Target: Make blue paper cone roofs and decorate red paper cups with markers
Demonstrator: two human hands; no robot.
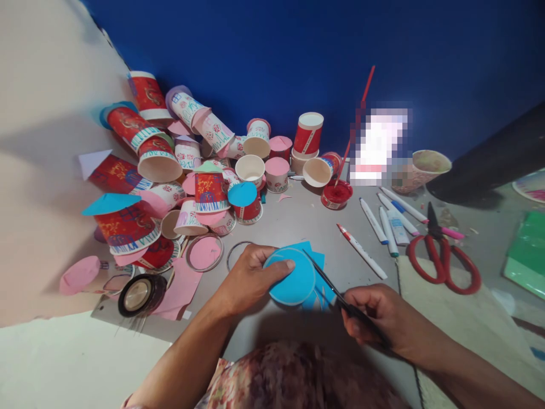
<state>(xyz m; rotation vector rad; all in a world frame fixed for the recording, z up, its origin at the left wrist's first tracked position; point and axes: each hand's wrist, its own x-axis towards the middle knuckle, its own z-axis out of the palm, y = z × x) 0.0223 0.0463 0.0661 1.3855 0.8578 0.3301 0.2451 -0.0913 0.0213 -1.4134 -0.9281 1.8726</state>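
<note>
A home craft corner: decorated paper cups [179, 165], markers [389, 218], red scissors [445, 258], paint.

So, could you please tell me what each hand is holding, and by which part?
Left hand pinches the blue paper at its left edge; right hand grips the dark scissors by their handles.

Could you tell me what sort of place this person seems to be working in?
Probably a home or classroom craft corner, set on a grey surface against a blue wall. A heap of decorated paper cups, loose markers, red scissors and a pot of red paint suggest it.
</note>
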